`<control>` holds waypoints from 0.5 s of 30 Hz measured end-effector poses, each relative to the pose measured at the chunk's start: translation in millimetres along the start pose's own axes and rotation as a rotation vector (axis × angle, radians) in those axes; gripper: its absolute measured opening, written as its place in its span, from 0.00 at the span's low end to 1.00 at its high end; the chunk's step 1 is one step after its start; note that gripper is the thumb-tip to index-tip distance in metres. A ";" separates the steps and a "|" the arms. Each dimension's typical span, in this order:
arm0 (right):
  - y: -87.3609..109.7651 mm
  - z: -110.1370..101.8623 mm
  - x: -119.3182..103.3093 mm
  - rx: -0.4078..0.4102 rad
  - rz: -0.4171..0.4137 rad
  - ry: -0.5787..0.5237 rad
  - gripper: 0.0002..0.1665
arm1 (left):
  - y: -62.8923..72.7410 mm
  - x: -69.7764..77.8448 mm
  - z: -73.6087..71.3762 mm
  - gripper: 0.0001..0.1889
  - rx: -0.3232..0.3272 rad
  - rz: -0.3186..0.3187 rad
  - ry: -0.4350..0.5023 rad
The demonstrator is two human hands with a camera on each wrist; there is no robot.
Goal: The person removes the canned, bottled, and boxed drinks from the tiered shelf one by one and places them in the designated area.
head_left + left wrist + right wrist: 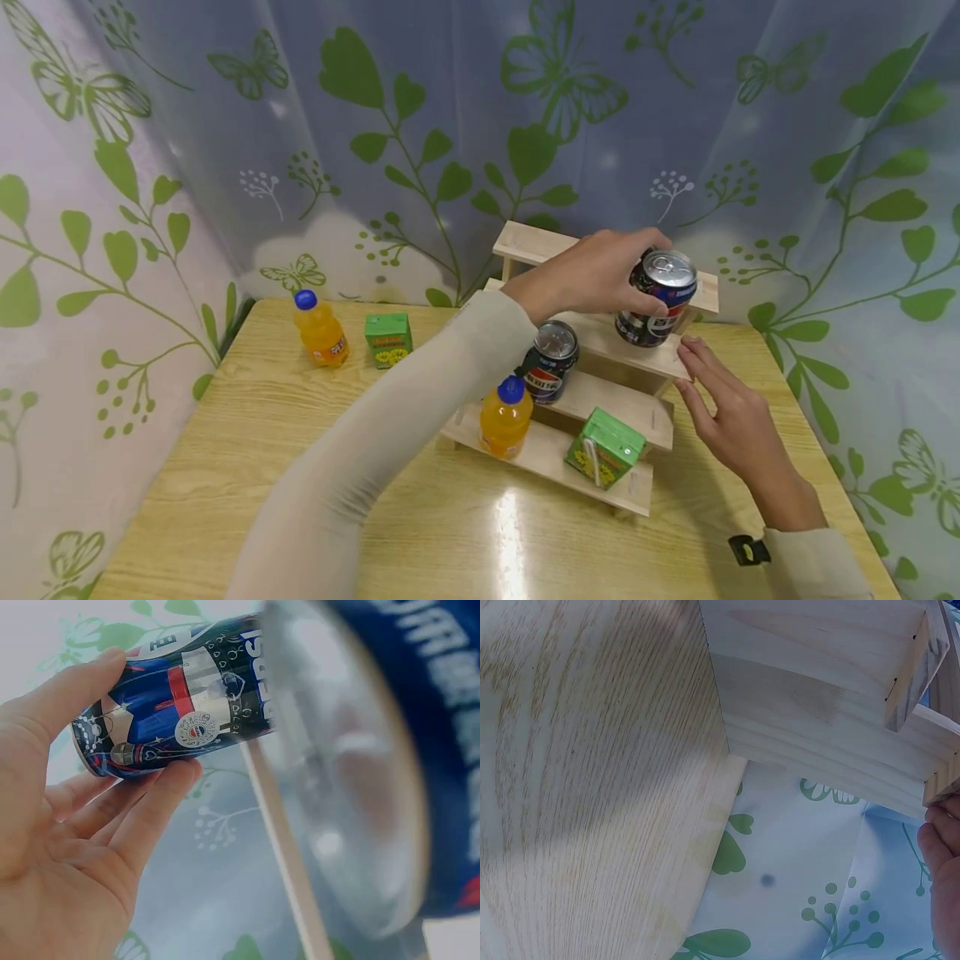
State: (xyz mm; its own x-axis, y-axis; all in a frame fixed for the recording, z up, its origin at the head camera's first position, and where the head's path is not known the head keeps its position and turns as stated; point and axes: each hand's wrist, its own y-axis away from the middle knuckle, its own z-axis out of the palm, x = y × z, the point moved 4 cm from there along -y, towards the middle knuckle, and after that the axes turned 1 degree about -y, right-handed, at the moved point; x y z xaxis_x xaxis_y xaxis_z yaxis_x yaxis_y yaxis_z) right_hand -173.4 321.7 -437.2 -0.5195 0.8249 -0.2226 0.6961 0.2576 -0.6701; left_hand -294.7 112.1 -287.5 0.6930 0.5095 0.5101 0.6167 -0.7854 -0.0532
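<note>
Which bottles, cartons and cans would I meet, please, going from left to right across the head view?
Leftmost orange bottle on the table, green carton beside it, second orange bottle on the lowest shelf, standing can one shelf up, carton with a straw, can held by the left hand.

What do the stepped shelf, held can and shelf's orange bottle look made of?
Stepped shelf: wood, apparently unvarnished, with pale matte grain. Held can: probably metal, glossily printed; silvery, reflective top. Shelf's orange bottle: likely plastic, judging by its translucent sheen.
</note>
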 end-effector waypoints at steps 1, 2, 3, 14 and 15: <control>-0.5 -0.3 -0.2 -0.001 0.000 0.003 0.32 | 1.4 0.7 -3.2 0.41 0.006 0.002 0.006; -0.8 -0.5 -0.4 0.000 0.000 0.001 0.32 | 3.1 1.4 -5.9 0.41 0.010 0.005 0.012; -1.3 -0.6 -0.6 0.001 -0.002 -0.001 0.32 | 4.8 1.9 -8.5 0.41 0.013 0.005 0.016; -0.7 0.0 -0.8 0.008 -0.021 0.001 0.29 | 27.0 -13.0 -24.5 0.40 0.079 0.005 0.057; -0.3 0.0 -0.6 0.010 -0.022 0.004 0.28 | 29.4 -15.1 -25.6 0.40 0.086 -0.004 0.055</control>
State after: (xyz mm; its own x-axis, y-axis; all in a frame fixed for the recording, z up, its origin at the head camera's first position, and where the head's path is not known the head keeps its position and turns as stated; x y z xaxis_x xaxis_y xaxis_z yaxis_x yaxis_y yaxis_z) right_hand -173.3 321.2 -436.9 -0.5322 0.8215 -0.2049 0.6799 0.2703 -0.6817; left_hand -296.7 72.4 -274.8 0.6699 0.4908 0.5570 0.6510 -0.7491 -0.1229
